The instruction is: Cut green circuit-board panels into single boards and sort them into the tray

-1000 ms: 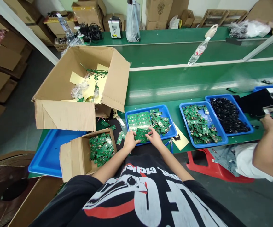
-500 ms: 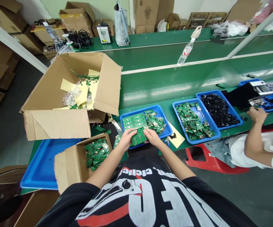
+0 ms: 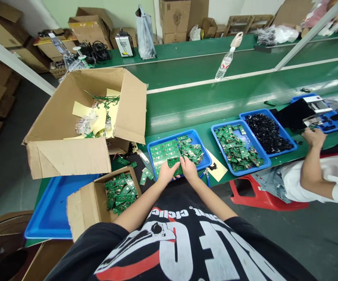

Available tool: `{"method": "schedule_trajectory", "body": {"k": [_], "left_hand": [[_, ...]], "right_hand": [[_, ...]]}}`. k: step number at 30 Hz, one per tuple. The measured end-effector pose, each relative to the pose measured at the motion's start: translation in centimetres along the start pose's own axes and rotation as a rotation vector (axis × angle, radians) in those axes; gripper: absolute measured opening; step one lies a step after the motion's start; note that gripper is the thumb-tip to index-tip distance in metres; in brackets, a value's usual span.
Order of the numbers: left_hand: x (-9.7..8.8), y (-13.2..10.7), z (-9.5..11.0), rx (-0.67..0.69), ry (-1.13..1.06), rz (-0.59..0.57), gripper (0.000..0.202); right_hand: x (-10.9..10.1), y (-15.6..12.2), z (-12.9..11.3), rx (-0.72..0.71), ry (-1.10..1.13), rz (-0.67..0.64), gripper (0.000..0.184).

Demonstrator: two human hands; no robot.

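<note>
The left hand (image 3: 167, 174) and right hand (image 3: 189, 170) pinched a green circuit board (image 3: 174, 167) above a blue tray (image 3: 196, 135). A cardboard box (image 3: 79, 208) of similar boards (image 3: 119, 193) sat just left, within reach.

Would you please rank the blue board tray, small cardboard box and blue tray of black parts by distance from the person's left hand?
From the left hand:
1. Blue plastic tray of green boards: under the hand
2. Cardboard box of green boards: left
3. Blue plastic tray of black parts: right
</note>
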State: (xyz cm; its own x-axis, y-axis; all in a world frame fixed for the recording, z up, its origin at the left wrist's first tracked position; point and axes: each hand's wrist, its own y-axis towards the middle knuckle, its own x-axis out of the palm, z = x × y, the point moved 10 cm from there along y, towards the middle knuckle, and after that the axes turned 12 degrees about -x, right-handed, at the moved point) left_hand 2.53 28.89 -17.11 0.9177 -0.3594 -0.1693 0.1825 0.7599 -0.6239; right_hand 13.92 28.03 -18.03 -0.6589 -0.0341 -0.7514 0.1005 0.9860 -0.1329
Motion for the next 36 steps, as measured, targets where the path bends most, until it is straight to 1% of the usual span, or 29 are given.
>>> {"method": "schedule_trajectory", "body": {"k": [2,5,9,12,16,18,21,24,26,28,31,33,36], "left_hand": [[0.2,0.1,0.3,0.001,0.061,0.032,0.03],[0.3,0.4,0.5,0.003,0.14,0.075,0.027],[0.4,0.8,0.5,0.003,0.217,0.114,0.026],[0.2,1.3,0.3,0.001,0.25,0.139,0.022],[0.1,2.3,-0.4,-0.027,0.251,0.13,0.019],[0.1,2.6,-0.7,-0.045,0.223,0.098,0.022],[0.1,2.9,-0.7,-0.051,0.162,0.054,0.031],[-0.2,2.8,-0.5,-0.042,0.096,0.034,0.031],[-0.2,2.7,-0.4,-0.03,0.059,0.028,0.029],[-0.1,2.6,-0.3,-0.016,0.033,0.026,0.026],[0.2,2.5,-0.1,0.001,0.023,0.042,0.024],[-0.1,2.6,0.1,0.016,0.039,0.072,0.023],[-0.6,2.7,0.6,0.034,0.103,0.094,0.027]], "right_hand": [[0.3,-0.1,0.4,0.079,-0.153,-0.072,0.035],[0.7,-0.1,0.7,0.145,-0.23,-0.144,0.039],[0.7,0.1,0.8,0.172,-0.238,-0.152,0.042],[0.8,0.1,0.7,0.184,-0.244,-0.153,0.041],[1.0,0.7,0.8,0.181,-0.221,-0.142,0.038],[0.4,1.3,1.4,0.188,-0.195,-0.129,0.041],[-1.5,2.4,2.9,0.2,-0.161,-0.087,0.048],[-3.5,3.3,4.2,0.196,-0.139,-0.053,0.047],[-4.2,3.3,4.5,0.197,-0.121,-0.019,0.046],[-3.7,3.1,3.8,0.158,0.023,0.014,0.044],[-1.2,2.6,1.1,0.037,0.327,0.005,0.041],[0.0,2.3,-0.3,-0.011,0.392,0.008,0.036],[0.3,2.0,-0.9,-0.028,0.393,0.063,0.029]]}}
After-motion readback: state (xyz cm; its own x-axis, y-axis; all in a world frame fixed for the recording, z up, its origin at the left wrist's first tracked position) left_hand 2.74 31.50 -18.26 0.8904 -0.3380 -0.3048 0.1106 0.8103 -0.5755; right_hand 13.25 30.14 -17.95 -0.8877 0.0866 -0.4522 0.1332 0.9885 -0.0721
